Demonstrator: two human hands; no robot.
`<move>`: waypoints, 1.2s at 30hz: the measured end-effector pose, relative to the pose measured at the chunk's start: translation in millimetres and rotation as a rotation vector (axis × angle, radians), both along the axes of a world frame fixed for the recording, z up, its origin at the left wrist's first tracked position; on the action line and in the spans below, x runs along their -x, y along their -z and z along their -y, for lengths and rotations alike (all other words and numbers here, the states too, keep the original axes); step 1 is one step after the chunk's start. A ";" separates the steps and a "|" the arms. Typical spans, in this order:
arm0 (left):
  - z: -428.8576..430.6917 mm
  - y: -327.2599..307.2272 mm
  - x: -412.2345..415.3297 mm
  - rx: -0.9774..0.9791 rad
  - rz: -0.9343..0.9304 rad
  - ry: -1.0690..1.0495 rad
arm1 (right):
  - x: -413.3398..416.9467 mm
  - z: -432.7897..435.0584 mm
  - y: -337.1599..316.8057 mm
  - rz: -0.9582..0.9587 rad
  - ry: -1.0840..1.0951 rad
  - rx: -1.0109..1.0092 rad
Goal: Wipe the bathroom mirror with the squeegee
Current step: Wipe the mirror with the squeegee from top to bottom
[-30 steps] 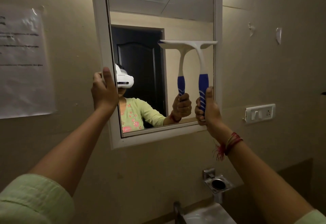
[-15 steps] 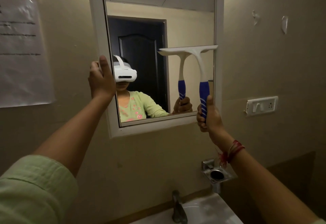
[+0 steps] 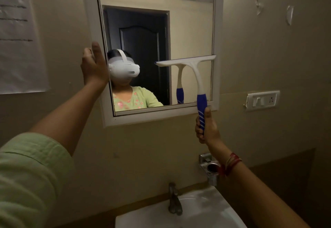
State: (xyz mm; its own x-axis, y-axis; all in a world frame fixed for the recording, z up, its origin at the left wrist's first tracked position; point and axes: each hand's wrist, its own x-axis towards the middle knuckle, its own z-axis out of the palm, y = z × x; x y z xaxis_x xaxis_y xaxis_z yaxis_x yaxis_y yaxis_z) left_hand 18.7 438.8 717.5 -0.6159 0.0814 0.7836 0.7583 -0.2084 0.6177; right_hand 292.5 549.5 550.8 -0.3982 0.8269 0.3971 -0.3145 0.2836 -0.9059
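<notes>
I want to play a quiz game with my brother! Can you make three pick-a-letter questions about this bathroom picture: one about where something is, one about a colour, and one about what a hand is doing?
1. Where is the blade of the squeegee?
A. Against the lower right of the mirror
B. In the sink
C. On the paper on the wall

2. What colour is the squeegee's grip?
A. Red
B. Blue with white stripes
C. Green

3. What is the right hand doing?
A. Hanging open
B. Pressing the wall switch
C. Holding the squeegee's grip

Answers:
1 A: the blade lies across the glass and reaches the right side of the frame.
2 B: blue with white stripes shows above the thumb.
3 C: the fingers curl round the grip.
</notes>
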 end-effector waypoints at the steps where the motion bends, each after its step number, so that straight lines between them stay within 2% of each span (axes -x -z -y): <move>1: 0.1 0.1 0.0 0.005 0.002 -0.003 | -1.4 -0.2 3.3 0.000 -0.004 -0.002; 22: -2.7 -1.8 2.9 0.043 0.039 -0.038 | -4.2 9.3 63.1 0.032 -0.014 0.053; 30: -3.6 -1.1 5.3 0.029 0.046 -0.022 | -10.4 20.0 86.8 0.075 -0.008 0.118; 36: -3.5 -0.9 5.9 0.034 0.047 -0.017 | -9.3 28.8 94.9 0.040 -0.018 0.174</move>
State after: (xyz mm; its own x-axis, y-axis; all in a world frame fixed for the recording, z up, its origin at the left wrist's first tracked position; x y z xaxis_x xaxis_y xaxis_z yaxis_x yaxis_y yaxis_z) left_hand 12.8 442.3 718.3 -0.6535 0.0967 0.7508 0.7314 -0.1747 0.6591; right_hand 301.8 520.6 455.9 -0.4258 0.8745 0.2322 -0.2805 0.1164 -0.9528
